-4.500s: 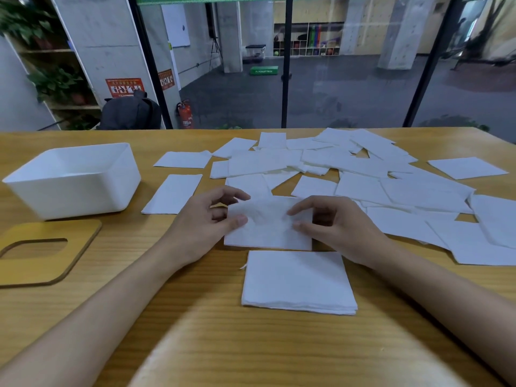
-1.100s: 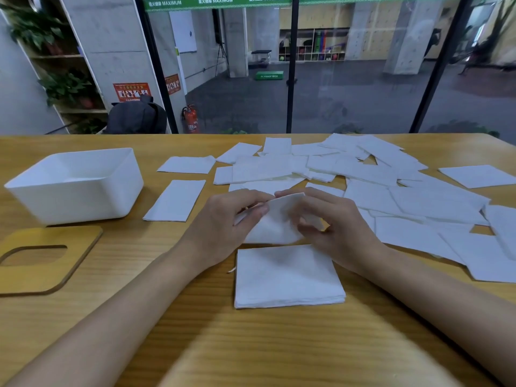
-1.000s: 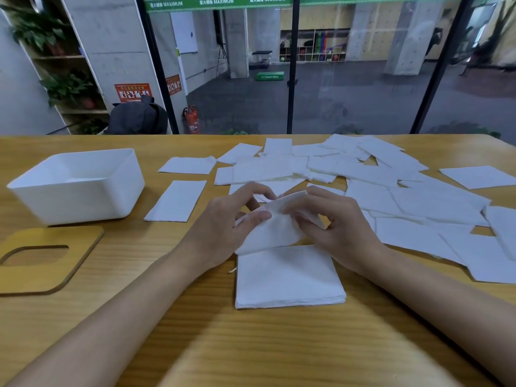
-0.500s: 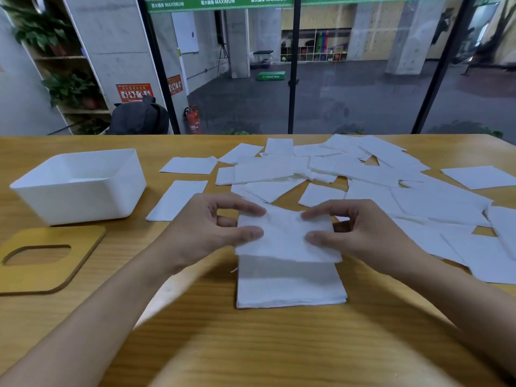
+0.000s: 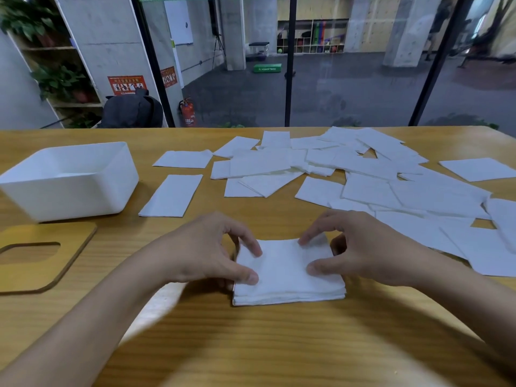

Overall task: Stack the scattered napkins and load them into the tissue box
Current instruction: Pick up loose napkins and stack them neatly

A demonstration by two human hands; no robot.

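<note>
A neat stack of white napkins (image 5: 287,286) lies on the wooden table (image 5: 251,344) in front of me. My left hand (image 5: 206,252) rests at the stack's left side, thumb and forefinger tips touching the top napkin. My right hand (image 5: 360,250) mirrors it at the right side, its thumb and forefinger tips also on the top sheet. Neither hand lifts anything. Several loose napkins (image 5: 371,177) lie scattered over the far right half of the table. The white tissue box (image 5: 69,188) stands open at the far left, and nothing shows inside it.
The box's wooden lid (image 5: 42,263), with an oval slot, lies flat near the left edge. Two single napkins (image 5: 171,195) lie between the box and the pile. A glass wall runs behind the table's far edge.
Both hands carried a folded napkin down from mid-air and laid it on top of the stack. Their pinch has loosened to fingertips on the sheet.
</note>
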